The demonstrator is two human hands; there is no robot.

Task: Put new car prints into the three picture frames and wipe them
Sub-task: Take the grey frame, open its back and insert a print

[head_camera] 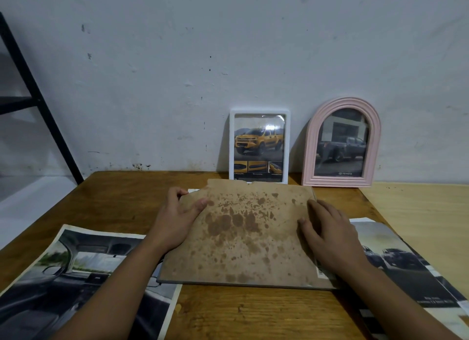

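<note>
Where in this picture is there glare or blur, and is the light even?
Head view: glare patch on the glass of the white frame, dim reflections in the pink arched frame; the interior print at lower left is smeared; wide-angle lens bends the table edges; light soft, corners darker.

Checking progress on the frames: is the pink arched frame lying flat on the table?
No, the pink arched frame stands upright against the wall, beside the white frame.
</note>
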